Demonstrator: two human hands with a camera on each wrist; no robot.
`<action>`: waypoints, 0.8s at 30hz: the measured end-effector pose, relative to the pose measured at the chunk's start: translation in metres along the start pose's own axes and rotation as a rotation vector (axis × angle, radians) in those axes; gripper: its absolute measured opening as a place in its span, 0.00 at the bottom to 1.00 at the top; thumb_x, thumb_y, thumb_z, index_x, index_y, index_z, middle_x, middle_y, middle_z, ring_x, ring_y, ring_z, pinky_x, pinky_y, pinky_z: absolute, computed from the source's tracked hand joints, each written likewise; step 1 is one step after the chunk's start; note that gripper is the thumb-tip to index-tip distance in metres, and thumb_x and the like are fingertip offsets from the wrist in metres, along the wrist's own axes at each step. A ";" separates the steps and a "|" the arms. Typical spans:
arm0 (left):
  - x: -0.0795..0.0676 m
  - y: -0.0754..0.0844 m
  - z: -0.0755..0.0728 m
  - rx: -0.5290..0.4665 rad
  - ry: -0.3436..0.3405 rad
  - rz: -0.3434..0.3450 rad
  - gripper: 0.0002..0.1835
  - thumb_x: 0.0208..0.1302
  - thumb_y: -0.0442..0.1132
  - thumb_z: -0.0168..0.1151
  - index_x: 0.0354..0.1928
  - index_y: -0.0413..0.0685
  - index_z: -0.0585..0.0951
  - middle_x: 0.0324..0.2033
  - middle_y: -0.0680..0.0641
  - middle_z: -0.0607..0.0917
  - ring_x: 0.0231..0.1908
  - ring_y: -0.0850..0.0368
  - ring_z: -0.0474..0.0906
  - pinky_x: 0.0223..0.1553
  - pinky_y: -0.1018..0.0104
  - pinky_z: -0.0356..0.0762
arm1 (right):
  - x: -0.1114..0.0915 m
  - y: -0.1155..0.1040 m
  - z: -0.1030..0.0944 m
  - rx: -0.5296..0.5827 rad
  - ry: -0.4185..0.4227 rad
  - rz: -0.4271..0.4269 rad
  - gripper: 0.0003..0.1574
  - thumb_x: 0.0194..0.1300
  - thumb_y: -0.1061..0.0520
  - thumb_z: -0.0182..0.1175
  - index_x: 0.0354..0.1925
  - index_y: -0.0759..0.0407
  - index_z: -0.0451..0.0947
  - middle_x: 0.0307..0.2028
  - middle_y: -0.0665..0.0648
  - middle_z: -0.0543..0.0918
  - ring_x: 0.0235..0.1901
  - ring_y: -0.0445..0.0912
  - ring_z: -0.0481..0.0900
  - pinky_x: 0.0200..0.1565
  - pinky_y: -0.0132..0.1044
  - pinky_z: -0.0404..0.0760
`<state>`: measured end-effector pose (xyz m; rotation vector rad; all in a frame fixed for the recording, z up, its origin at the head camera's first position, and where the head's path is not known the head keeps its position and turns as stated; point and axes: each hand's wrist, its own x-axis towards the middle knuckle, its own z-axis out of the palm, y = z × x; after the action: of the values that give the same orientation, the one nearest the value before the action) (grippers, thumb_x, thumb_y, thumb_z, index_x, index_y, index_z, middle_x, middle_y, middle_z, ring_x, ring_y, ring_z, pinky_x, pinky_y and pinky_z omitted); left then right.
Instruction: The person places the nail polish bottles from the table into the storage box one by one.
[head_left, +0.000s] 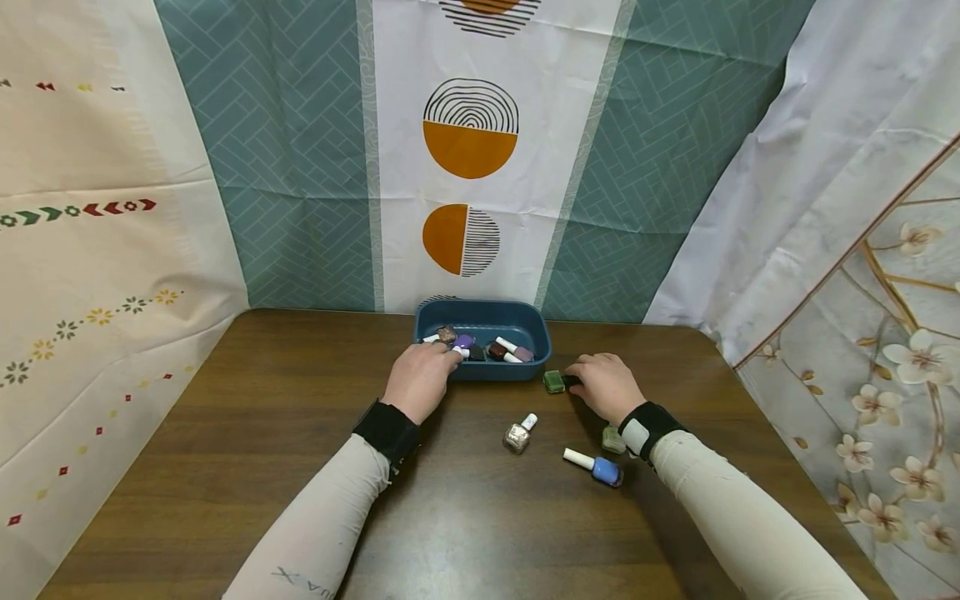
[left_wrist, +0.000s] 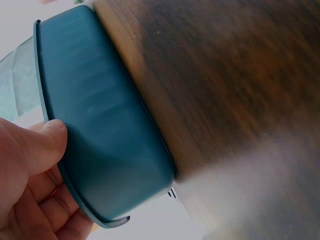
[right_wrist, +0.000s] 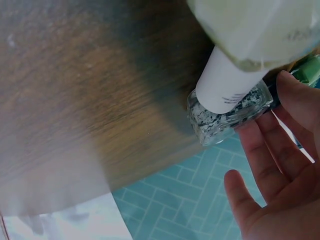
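My left hand [head_left: 420,379] grips the left end of a dark blue plastic bin [head_left: 495,371]. In the left wrist view, the thumb [left_wrist: 54,136] presses the outer wall and the fingers go over the rim. Several nail polish bottles lie in the bin. Right of it, my right hand [head_left: 606,387] pinches the black cap of a green nail polish bottle [head_left: 553,382]. In the right wrist view, a black-and-white speckled bottle [right_wrist: 212,125] sits by the fingertips; the hand hides it in the head view. A pale green bottle [right_wrist: 255,30] with a white cap fills the foreground.
On the brown wooden table [head_left: 300,467] lie a glittery bottle [head_left: 517,437] and a blue bottle [head_left: 606,472] with a white cap. The pale green bottle is partly under the right wrist. Patterned cloths hang behind the table and at both sides.
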<state>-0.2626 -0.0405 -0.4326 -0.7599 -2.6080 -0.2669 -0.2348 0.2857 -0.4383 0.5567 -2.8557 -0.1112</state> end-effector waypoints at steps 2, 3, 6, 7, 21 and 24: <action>0.000 0.000 0.000 -0.001 0.004 0.002 0.08 0.63 0.41 0.60 0.42 0.55 0.84 0.35 0.51 0.86 0.38 0.55 0.81 0.49 0.57 0.76 | 0.001 0.001 0.001 -0.003 0.003 -0.001 0.18 0.52 0.53 0.70 0.44 0.51 0.83 0.37 0.51 0.84 0.41 0.48 0.81 0.56 0.50 0.71; 0.000 0.000 0.000 0.002 0.006 0.005 0.08 0.63 0.41 0.60 0.42 0.55 0.85 0.34 0.51 0.86 0.38 0.55 0.81 0.48 0.57 0.76 | 0.001 0.001 0.002 -0.003 0.004 -0.002 0.18 0.52 0.53 0.70 0.44 0.51 0.83 0.37 0.50 0.84 0.41 0.48 0.81 0.56 0.50 0.71; 0.000 0.000 0.001 0.006 0.021 0.019 0.08 0.62 0.41 0.61 0.41 0.55 0.85 0.33 0.51 0.86 0.37 0.55 0.81 0.47 0.58 0.77 | 0.002 0.002 0.005 -0.002 0.006 -0.004 0.18 0.52 0.53 0.70 0.44 0.50 0.83 0.38 0.50 0.84 0.42 0.48 0.81 0.56 0.50 0.71; 0.000 -0.001 0.001 0.007 0.027 0.024 0.07 0.62 0.41 0.61 0.41 0.55 0.85 0.33 0.51 0.86 0.37 0.55 0.81 0.46 0.58 0.77 | 0.002 0.002 0.005 -0.001 0.006 -0.004 0.18 0.52 0.53 0.70 0.44 0.50 0.83 0.38 0.50 0.84 0.42 0.48 0.81 0.56 0.50 0.71; 0.000 -0.001 0.002 0.007 0.035 0.028 0.07 0.62 0.41 0.61 0.40 0.55 0.85 0.32 0.51 0.85 0.36 0.55 0.81 0.45 0.57 0.77 | 0.003 0.000 0.007 -0.003 0.013 0.005 0.17 0.52 0.53 0.69 0.44 0.50 0.83 0.38 0.50 0.84 0.41 0.47 0.82 0.55 0.51 0.71; -0.001 -0.002 0.002 0.008 0.036 0.028 0.07 0.62 0.41 0.61 0.40 0.55 0.85 0.32 0.51 0.85 0.36 0.55 0.81 0.45 0.57 0.77 | 0.003 -0.001 0.008 0.000 0.020 0.004 0.17 0.52 0.54 0.70 0.43 0.50 0.83 0.38 0.50 0.84 0.41 0.46 0.82 0.55 0.52 0.71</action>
<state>-0.2636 -0.0416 -0.4347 -0.7807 -2.5610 -0.2592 -0.2389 0.2843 -0.4451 0.5494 -2.8371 -0.1048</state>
